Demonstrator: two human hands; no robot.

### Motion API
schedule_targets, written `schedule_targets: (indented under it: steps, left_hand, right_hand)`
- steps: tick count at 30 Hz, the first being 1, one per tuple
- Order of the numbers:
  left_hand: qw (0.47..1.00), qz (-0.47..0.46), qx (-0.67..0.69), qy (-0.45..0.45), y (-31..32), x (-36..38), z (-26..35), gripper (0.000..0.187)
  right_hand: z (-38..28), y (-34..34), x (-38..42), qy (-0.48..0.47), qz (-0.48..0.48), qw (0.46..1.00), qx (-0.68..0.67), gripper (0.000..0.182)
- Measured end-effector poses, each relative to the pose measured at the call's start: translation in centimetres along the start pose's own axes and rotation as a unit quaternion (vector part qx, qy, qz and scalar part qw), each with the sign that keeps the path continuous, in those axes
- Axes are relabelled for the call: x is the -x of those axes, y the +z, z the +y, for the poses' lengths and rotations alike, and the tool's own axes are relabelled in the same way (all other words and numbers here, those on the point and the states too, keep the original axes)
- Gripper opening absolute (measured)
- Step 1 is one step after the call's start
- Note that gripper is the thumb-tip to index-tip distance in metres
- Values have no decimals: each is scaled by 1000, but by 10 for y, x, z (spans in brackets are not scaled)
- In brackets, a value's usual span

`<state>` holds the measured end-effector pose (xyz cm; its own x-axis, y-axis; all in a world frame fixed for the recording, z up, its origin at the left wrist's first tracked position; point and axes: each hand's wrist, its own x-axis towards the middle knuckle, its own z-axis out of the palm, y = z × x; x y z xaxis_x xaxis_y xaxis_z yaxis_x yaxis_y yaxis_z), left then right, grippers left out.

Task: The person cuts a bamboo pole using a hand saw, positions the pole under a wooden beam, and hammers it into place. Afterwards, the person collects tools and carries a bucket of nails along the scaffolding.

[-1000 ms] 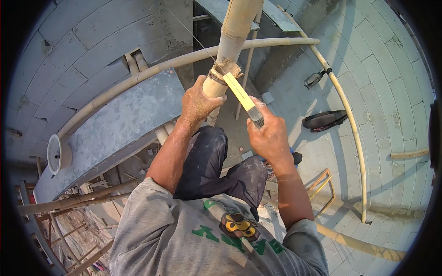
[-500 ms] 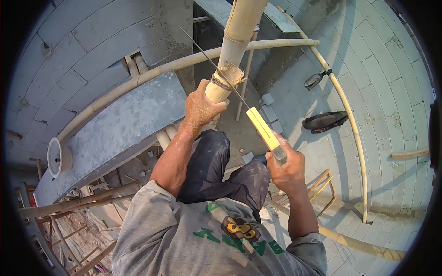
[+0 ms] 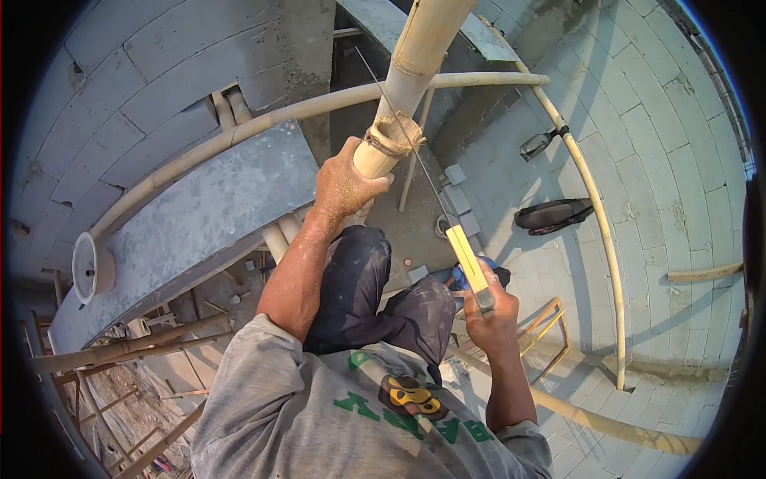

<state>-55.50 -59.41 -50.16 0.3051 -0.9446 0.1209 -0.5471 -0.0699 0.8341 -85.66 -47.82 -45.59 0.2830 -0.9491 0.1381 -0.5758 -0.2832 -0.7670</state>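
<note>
Holding the cut bamboo stub [image 3: 373, 162] steady, your left grip [image 3: 349, 188] is wrapped around it just below its ragged, hollow end, with sawdust clinging to your skin. Your right grip [image 3: 491, 313] is curled snugly around the yellow handle [image 3: 467, 257] of a saw, well apart from your left and lower down. The thin blade [image 3: 433, 186] slants up and leftward from that handle, passing across the frayed rim; you cannot tell from this view whether its teeth touch it. A dark tie [image 3: 373, 144] circles the stub near the rim. Behind it, a thick bamboo pole [image 3: 416, 52] rises, crossing a long horizontal pole [image 3: 319, 102]. To your left, a white bucket [image 3: 103, 273] sits on a grey panel [image 3: 199, 191]; to your right, a dark bag [image 3: 554, 214] lies against the blockwork [image 3: 662, 199].
</note>
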Motion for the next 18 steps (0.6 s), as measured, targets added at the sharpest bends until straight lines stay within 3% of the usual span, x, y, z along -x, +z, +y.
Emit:
schedule_targets:
  steps: [4, 7, 9, 14, 17, 18]
  left_hand:
    - [999, -33, 5, -11, 3, 0, -2, 66]
    - [1000, -17, -3, -14, -1, 0, -1, 68]
    - [1000, -19, -10, -16, 0, 1, -1, 68]
    - [999, -32, -13, -28, -2, -1, -1, 69]
    - [1000, -12, -16, -13, 0, 0, -1, 67]
    - [1000, -14, -11, -13, 0, -2, 0, 67]
  right_hand:
    - [-9, -28, 31, 75, -15, 997, 17, 48]
    - [-32, -12, -13, -74, 27, 997, -3, 48]
    - [-53, 5, -50, -15, 17, 998, -53, 49]
    - [-55, 39, -106, -43, 13, 999, 10, 50]
    - [-47, 44, -107, -138, 60, 988, 30, 50]
    - [-49, 43, -108, -104, 44, 993, 24, 50]
